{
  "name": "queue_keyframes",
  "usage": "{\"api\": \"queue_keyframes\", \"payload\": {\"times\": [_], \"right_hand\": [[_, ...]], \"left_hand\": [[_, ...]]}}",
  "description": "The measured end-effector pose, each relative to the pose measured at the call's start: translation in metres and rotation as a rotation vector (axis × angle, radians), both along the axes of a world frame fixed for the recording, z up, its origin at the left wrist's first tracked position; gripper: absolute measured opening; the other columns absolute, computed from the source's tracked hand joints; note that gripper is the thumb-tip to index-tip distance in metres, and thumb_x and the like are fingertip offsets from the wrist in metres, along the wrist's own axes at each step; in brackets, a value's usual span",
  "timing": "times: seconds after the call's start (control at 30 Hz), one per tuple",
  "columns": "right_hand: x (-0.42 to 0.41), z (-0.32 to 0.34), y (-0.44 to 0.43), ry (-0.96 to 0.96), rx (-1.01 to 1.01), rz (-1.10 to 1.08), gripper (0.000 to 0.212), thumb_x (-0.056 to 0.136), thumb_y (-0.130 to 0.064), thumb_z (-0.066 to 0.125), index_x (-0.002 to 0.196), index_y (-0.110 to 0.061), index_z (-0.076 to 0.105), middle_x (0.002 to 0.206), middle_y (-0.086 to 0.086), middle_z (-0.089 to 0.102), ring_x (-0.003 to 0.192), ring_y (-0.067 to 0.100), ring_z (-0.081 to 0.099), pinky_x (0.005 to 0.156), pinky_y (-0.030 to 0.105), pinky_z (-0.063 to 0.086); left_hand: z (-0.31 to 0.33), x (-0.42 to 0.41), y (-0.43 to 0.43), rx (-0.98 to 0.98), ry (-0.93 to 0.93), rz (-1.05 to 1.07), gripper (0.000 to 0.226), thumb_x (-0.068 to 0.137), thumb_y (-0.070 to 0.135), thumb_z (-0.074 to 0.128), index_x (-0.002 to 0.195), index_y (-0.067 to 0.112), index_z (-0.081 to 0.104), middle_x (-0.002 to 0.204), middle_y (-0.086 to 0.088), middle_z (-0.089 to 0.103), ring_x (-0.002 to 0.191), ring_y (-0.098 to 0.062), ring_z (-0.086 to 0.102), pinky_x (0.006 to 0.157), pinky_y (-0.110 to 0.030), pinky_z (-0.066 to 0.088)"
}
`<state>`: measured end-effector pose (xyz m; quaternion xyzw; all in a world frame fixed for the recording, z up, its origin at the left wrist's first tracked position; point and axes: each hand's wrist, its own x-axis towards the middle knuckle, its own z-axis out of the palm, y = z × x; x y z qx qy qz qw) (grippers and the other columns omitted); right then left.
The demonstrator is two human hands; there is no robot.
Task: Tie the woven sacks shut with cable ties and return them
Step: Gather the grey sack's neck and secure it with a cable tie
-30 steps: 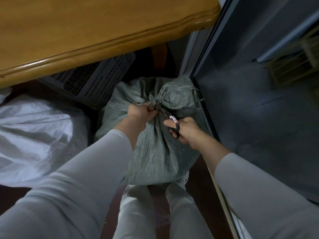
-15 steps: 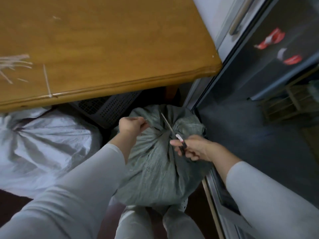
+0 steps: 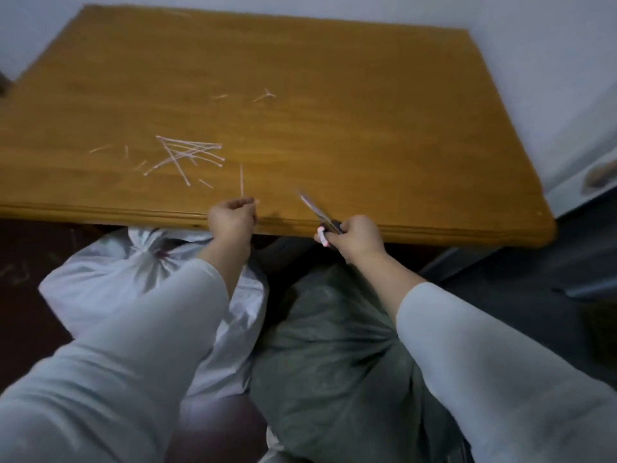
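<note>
A grey-green woven sack (image 3: 327, 345) stands on the floor between my arms, its gathered neck hidden under my right arm. To its left lies a white sack (image 3: 133, 272) with its neck bunched shut. My left hand (image 3: 232, 218) is up at the table's front edge, fingers pinched shut on a short pale cable tie offcut whose tip just shows. Beside it, my right hand (image 3: 355, 238) grips the handles of a pair of scissors (image 3: 314, 208) whose blades point up and left over the table edge. Loose white cable ties (image 3: 187, 155) lie on the table.
The wooden table (image 3: 334, 128) fills the upper view, with several cut tie scraps (image 3: 265, 95) scattered on it. One single strip (image 3: 241, 180) lies just beyond my left hand. A white wall runs behind, and a dark door frame sits at the right.
Both hands have risen from the grey-green sack's neck to the table edge, and my head has tilted up, bringing the tabletop into view. The scissors stay in my right hand.
</note>
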<state>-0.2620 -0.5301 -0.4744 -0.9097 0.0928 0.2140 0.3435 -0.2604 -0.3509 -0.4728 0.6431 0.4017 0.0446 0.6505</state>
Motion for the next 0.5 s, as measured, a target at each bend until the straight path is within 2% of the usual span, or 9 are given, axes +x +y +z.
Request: {"api": "queue_keyframes", "payload": {"times": [0.07, 0.1, 0.17, 0.2, 0.23, 0.3, 0.4, 0.47, 0.5], "right_hand": [[0.017, -0.004, 0.023, -0.011, 0.002, 0.022, 0.033, 0.076, -0.040, 0.072, 0.065, -0.011, 0.059, 0.060, 0.005, 0.050, 0.058, 0.023, 0.050, 0.051, 0.027, 0.034], [0.024, -0.005, 0.033, -0.016, -0.005, 0.031, 0.033, 0.077, -0.038, 0.071, 0.063, -0.012, 0.056, 0.058, 0.004, 0.048, 0.056, 0.022, 0.048, 0.049, 0.026, 0.032], [0.039, -0.006, 0.052, -0.038, -0.048, 0.046, 0.038, 0.079, -0.036, 0.069, 0.056, -0.019, 0.044, 0.055, -0.001, 0.042, 0.056, 0.020, 0.044, 0.043, 0.026, 0.024], [0.046, -0.007, 0.060, -0.056, -0.069, 0.056, 0.037, 0.080, -0.036, 0.068, 0.058, -0.021, 0.043, 0.057, -0.002, 0.042, 0.060, 0.021, 0.045, 0.043, 0.027, 0.023], [0.053, -0.009, 0.068, -0.068, -0.082, 0.062, 0.031, 0.081, -0.036, 0.067, 0.063, -0.020, 0.048, 0.062, -0.001, 0.046, 0.066, 0.022, 0.047, 0.044, 0.027, 0.024], [0.065, -0.011, 0.082, -0.093, -0.113, 0.073, 0.020, 0.083, -0.035, 0.065, 0.085, -0.016, 0.061, 0.078, 0.004, 0.055, 0.075, 0.024, 0.051, 0.054, 0.026, 0.033], [0.078, -0.014, 0.097, -0.097, -0.189, 0.111, 0.028, 0.086, -0.034, 0.063, 0.099, -0.009, 0.063, 0.091, 0.008, 0.058, 0.088, 0.029, 0.057, 0.063, 0.029, 0.036], [0.084, -0.018, 0.104, -0.112, -0.224, 0.124, 0.028, 0.086, -0.035, 0.062, 0.098, -0.010, 0.064, 0.096, 0.011, 0.061, 0.094, 0.032, 0.060, 0.064, 0.030, 0.037], [0.087, -0.020, 0.108, -0.129, -0.237, 0.131, 0.026, 0.086, -0.036, 0.061, 0.097, -0.012, 0.064, 0.097, 0.011, 0.060, 0.095, 0.032, 0.060, 0.063, 0.029, 0.037]], "left_hand": [[0.003, 0.020, 0.028, 0.044, -0.015, 0.048, 0.016, 0.086, 0.000, 0.058, 0.101, 0.001, 0.065, 0.064, -0.002, 0.055, 0.053, -0.012, 0.050, 0.049, -0.014, 0.046], [0.003, 0.029, 0.040, 0.034, -0.033, 0.067, 0.023, 0.086, -0.003, 0.057, 0.109, -0.002, 0.062, 0.071, -0.004, 0.059, 0.060, -0.013, 0.054, 0.060, -0.017, 0.050], [-0.002, 0.045, 0.061, 0.063, -0.018, 0.027, 0.044, 0.087, -0.005, 0.054, 0.130, 0.001, 0.048, 0.107, -0.013, 0.064, 0.091, -0.020, 0.061, 0.090, -0.027, 0.050], [-0.006, 0.050, 0.069, 0.127, 0.031, -0.035, 0.052, 0.087, -0.003, 0.054, 0.137, 0.005, 0.041, 0.126, -0.013, 0.058, 0.108, -0.022, 0.058, 0.100, -0.031, 0.045], [-0.010, 0.053, 0.075, 0.210, 0.072, -0.108, 0.058, 0.086, 0.001, 0.057, 0.140, 0.008, 0.037, 0.136, -0.011, 0.051, 0.118, -0.023, 0.054, 0.104, -0.033, 0.042], [-0.019, 0.053, 0.080, 0.449, 0.107, -0.283, 0.055, 0.082, 0.018, 0.066, 0.134, 0.011, 0.048, 0.136, -0.013, 0.051, 0.119, -0.026, 0.054, 0.103, -0.034, 0.042], [-0.036, 0.049, 0.073, 0.779, 0.130, -0.579, 0.051, 0.073, 0.043, 0.073, 0.113, 0.012, 0.065, 0.119, -0.014, 0.057, 0.113, -0.032, 0.052, 0.100, -0.036, 0.041], [-0.044, 0.050, 0.068, 0.890, 0.174, -0.700, 0.048, 0.077, 0.043, 0.070, 0.113, 0.012, 0.063, 0.116, -0.013, 0.055, 0.113, -0.033, 0.047, 0.097, -0.038, 0.040], [-0.046, 0.051, 0.068, 0.928, 0.171, -0.709, 0.040, 0.082, 0.036, 0.065, 0.115, 0.012, 0.061, 0.117, -0.013, 0.054, 0.114, -0.034, 0.044, 0.097, -0.039, 0.038]]}}
